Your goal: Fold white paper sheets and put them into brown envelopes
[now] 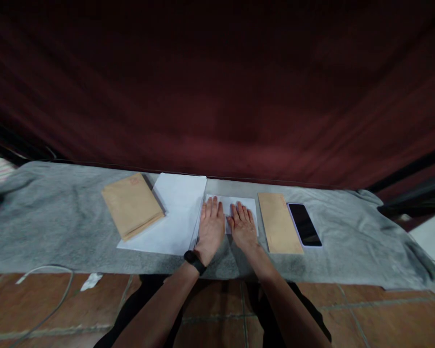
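Note:
A small white sheet of paper [226, 205], seemingly folded, lies in front of me on the grey cloth. My left hand [211, 223] rests flat on its left part, fingers stretched forward, with a black watch on the wrist. My right hand [243, 226] presses flat on its right part, fingers slightly spread. Both palms hide much of the paper. Just left of my left hand is a stack of larger white sheets [177, 208]. Right of my right hand lies a single brown envelope [280, 223].
A pile of brown envelopes [132, 205] overlaps the white stack at the left. A phone [304, 224] lies beside the single envelope. Grey cloth [351, 232] covers the surface, with a dark red curtain [217, 121] behind. A white cable [63, 295] runs over the tiled floor.

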A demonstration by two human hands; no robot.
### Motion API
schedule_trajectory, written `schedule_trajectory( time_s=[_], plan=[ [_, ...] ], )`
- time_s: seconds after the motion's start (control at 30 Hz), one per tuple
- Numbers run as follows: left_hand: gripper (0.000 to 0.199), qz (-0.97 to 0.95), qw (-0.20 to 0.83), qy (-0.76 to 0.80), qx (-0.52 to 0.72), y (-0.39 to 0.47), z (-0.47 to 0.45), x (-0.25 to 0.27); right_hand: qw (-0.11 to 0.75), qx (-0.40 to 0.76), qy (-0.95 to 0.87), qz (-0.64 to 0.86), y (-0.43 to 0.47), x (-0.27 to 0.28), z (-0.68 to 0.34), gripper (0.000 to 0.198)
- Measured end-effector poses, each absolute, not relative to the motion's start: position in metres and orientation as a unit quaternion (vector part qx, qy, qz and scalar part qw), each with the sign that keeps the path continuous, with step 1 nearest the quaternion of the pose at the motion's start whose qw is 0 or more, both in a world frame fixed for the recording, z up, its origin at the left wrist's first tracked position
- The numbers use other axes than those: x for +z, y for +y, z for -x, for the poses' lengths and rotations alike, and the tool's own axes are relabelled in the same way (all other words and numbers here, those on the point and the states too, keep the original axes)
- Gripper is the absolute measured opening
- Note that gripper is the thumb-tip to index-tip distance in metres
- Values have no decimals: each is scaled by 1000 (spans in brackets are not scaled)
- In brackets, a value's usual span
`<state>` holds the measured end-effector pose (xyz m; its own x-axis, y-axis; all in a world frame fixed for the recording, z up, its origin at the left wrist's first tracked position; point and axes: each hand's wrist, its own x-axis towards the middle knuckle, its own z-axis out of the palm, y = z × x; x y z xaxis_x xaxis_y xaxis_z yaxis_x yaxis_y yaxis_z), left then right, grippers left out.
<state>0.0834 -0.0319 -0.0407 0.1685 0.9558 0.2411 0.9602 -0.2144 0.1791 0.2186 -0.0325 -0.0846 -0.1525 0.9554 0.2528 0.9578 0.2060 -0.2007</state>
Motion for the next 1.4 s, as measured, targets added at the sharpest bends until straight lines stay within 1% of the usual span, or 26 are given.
schedule_trajectory(
  time_s=[0.1,0.17,0.33,0.67,0.73,0.83,0.93,1.0,1.13,1.4],
  plan=[
    [51,801,-55,-570,-174,-27,-95,-57,142,-3,-766,627,-33,-84,-220,53],
    [54,802,-67,-566,-179,-24,-97,-65,143,-4,-767,625,-34,-84,-221,54],
    [61,789,-57,-586,-176,-21,-90,-75,177,-13,-743,645,-31,-87,-223,53],
    [59,762,-19,-628,-156,-28,-85,-78,202,-17,-680,705,-24,-86,-234,55],
    [59,763,-7,-630,-146,-28,-85,-78,217,-7,-687,693,-21,-82,-231,55],
    [57,764,4,-632,-130,-27,-85,-80,231,29,-736,635,-16,-77,-217,55],
    [58,772,6,-625,-112,-27,-83,-82,206,72,-787,577,-13,-76,-200,54],
    [61,777,6,-620,-105,-27,-82,-83,190,83,-792,574,-12,-77,-193,54],
    [60,784,2,-611,-111,-29,-80,-81,175,59,-777,602,-7,-81,-200,54],
    [59,764,16,-619,-181,-31,-78,-86,170,-30,-728,664,5,-93,-228,55]
  ],
)
